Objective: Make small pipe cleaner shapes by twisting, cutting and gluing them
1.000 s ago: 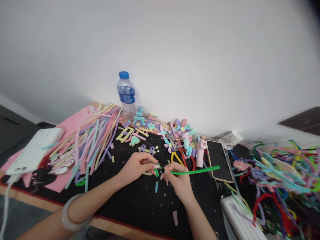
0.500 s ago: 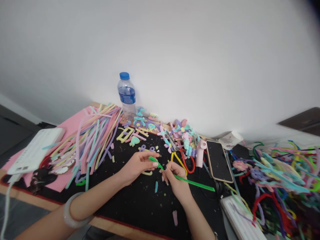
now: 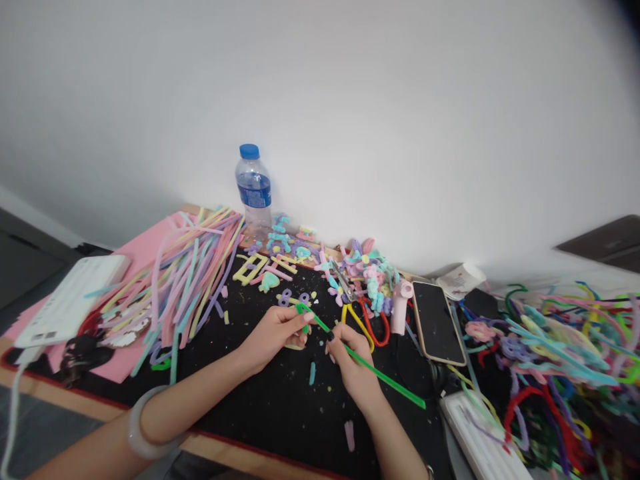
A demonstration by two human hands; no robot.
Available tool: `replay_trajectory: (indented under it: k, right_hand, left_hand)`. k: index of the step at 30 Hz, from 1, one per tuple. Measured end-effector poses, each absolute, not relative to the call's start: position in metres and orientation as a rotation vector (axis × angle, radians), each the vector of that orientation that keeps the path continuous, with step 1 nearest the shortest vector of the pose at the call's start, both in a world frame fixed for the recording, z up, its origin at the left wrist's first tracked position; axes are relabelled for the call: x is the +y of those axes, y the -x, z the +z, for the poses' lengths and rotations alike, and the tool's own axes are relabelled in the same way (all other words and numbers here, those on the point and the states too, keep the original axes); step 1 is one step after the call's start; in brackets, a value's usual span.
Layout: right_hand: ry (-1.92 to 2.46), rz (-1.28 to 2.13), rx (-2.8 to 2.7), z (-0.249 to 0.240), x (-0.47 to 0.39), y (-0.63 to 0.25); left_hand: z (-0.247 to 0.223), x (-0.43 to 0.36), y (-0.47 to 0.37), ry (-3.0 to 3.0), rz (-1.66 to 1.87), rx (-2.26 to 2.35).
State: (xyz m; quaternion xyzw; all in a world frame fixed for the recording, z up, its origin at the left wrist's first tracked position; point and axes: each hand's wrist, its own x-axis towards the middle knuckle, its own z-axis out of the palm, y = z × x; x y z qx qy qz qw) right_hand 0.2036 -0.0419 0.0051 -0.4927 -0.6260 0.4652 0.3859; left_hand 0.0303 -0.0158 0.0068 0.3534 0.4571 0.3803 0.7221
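Note:
A long green pipe cleaner point(image 3: 387, 380) runs between my two hands over the black mat point(image 3: 280, 407). My left hand point(image 3: 280, 333) pinches its bent end, where a small hook shows above the fingertips. My right hand point(image 3: 350, 353) grips it a short way along, and the free length slants down to the right past the wrist. Below and between the hands lies a short teal piece point(image 3: 313, 373). A yellowish piece is partly hidden under my left fingers.
Pastel pipe cleaners point(image 3: 185, 280) lie on pink sheets at left. A bottle point(image 3: 254, 190) stands by the wall. Small shaped pieces, scissors point(image 3: 383, 327), a pink device point(image 3: 400, 307) and a phone point(image 3: 439, 323) sit beyond my hands. Colourful pipe cleaners point(image 3: 560, 373) heap at right.
The green pipe cleaner's left end is now bent over into a hook at my left fingers. Its free right end has dropped lower. My left fingers have closed more around the bend.

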Motion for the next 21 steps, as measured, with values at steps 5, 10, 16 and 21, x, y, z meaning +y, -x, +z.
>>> replay_trajectory:
  k: [5,10,16,21]
  right_hand:
    - [1.204,1.235,-1.621,0.0066,-0.0417,-0.203]
    - [1.162,1.329,-1.623,0.0062,-0.0422,-0.1988]
    - [1.131,1.383,-1.625,0.0048,-0.0441,-0.1956]
    - [1.102,1.449,-1.586,0.0065,-0.0425,-0.196]
  left_hand:
    - [0.0149,-0.0161,-0.0319,-0.701,0.807,0.959]
    - [0.0146,-0.0176,-0.0326,-0.704,0.786,0.912]
    - [0.0118,-0.019,-0.0353,-0.743,0.802,0.939]
    - [0.0144,-0.0197,-0.0373,-0.739,0.814,0.963]
